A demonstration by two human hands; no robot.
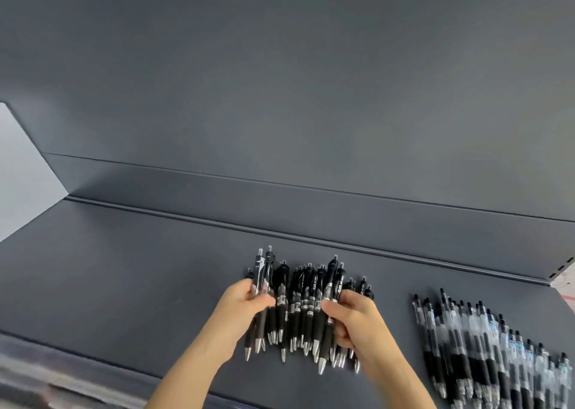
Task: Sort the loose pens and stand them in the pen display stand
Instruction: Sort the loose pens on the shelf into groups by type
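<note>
A bunch of black click pens (303,307) with silver tips lies on the dark grey shelf (124,284), tips pointing toward me. My left hand (241,310) grips the pens at the bunch's left side, fingers curled round them. My right hand (354,318) grips the pens at the right side, thumb over the barrels. A second group of clear-barrelled pens (491,352) lies in a row on the shelf to the right, apart from both hands. No pen display stand is in view.
The shelf has a raised back panel (311,97) and a ridge (217,222) along the rear. Its right end (560,268) shows slots. The front edge (77,355) runs along the lower left.
</note>
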